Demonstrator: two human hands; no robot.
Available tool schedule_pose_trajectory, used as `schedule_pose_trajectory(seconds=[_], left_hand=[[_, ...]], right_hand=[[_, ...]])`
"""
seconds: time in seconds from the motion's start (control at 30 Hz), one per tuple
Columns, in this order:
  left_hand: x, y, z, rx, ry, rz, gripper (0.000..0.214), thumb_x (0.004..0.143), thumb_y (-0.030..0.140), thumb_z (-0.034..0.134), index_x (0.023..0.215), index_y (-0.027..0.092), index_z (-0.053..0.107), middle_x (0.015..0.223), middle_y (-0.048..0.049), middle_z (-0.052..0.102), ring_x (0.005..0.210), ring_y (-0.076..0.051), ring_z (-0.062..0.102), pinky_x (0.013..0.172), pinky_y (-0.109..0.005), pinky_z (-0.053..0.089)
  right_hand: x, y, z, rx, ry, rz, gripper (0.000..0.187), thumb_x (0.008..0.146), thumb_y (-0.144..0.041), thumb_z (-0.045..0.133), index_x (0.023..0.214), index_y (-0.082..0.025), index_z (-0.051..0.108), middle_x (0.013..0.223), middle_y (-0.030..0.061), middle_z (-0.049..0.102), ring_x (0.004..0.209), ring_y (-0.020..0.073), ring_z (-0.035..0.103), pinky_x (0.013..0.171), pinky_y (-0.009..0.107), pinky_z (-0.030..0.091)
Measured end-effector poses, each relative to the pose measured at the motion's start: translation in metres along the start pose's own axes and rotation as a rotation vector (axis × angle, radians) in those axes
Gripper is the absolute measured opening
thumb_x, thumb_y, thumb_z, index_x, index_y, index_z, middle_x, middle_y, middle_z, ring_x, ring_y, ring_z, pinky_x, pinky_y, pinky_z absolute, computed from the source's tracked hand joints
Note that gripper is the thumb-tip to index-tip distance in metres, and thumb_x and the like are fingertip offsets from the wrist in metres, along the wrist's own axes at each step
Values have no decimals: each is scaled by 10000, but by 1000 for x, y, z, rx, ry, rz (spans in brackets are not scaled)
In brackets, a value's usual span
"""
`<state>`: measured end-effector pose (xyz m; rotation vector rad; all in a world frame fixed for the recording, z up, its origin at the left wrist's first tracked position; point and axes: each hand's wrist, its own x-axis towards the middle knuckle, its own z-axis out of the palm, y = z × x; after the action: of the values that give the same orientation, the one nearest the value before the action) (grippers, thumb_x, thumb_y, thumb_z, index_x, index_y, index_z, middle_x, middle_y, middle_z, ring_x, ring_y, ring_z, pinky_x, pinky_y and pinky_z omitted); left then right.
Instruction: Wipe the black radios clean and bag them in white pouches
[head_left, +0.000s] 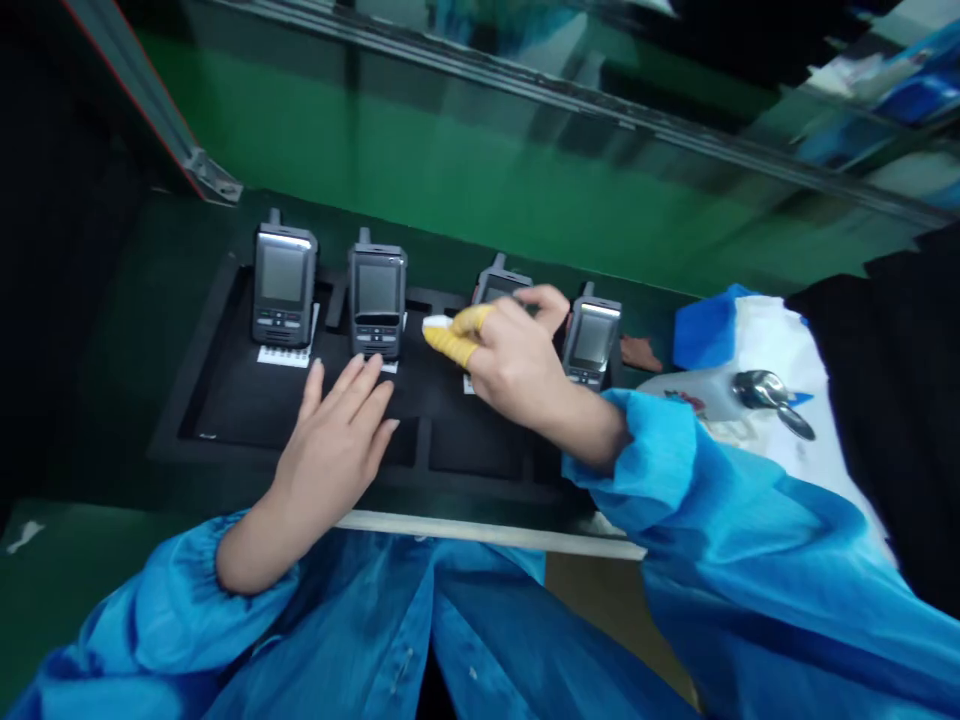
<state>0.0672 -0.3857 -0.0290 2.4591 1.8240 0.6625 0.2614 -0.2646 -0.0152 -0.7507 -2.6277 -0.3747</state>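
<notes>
Several black handheld devices with small screens stand upright in a black tray (225, 400). My left hand (334, 440) lies flat on the tray, fingers stretched out, just below the second device (376, 297). My right hand (510, 360) is closed, with yellow finger cots on two fingers, pinching a small white object (436, 323) in front of the third device (499, 283), which it partly hides. The first device (283, 284) stands at the left and a fourth device (592, 340) to the right of my right hand.
A green bench surface (450, 190) runs behind the tray, with a metal rail (600, 100) above. At the right lie a white and blue cloth (750, 340), a white bottle (697, 395) and a shiny metal piece (765, 392). White label slips (283, 355) sit under the devices.
</notes>
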Motion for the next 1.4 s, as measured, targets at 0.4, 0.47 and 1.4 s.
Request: schedule_pose_trajectory(seconds=[0.4, 0.47, 1.4], left_hand=[[5, 2, 7, 23, -61, -23, 386, 935, 203, 411, 1237, 24, 571, 1352, -229, 544, 1294, -342, 485, 1076, -554, 379], [5, 2, 7, 16, -68, -31, 385, 937, 195, 400, 1237, 29, 573, 1343, -225, 554, 1298, -334, 483, 1078, -543, 382], [6, 3, 7, 10, -27, -35, 354, 912, 228, 478, 1182, 40, 609, 1362, -221, 537, 1279, -324, 506, 1069, -502, 412]], right_hand=[[62, -9, 39, 52, -92, -192, 375, 990, -222, 307, 980, -244, 681, 890, 1, 608, 892, 145, 454, 947, 432, 203], [63, -10, 40, 26, -56, -275, 386, 995, -215, 298, 968, -255, 681, 873, -12, 611, 879, 138, 452, 945, 418, 197], [91, -9, 41, -80, -48, -65, 397, 987, -188, 317, 845, -218, 687, 849, 14, 602, 878, 150, 461, 951, 422, 157]])
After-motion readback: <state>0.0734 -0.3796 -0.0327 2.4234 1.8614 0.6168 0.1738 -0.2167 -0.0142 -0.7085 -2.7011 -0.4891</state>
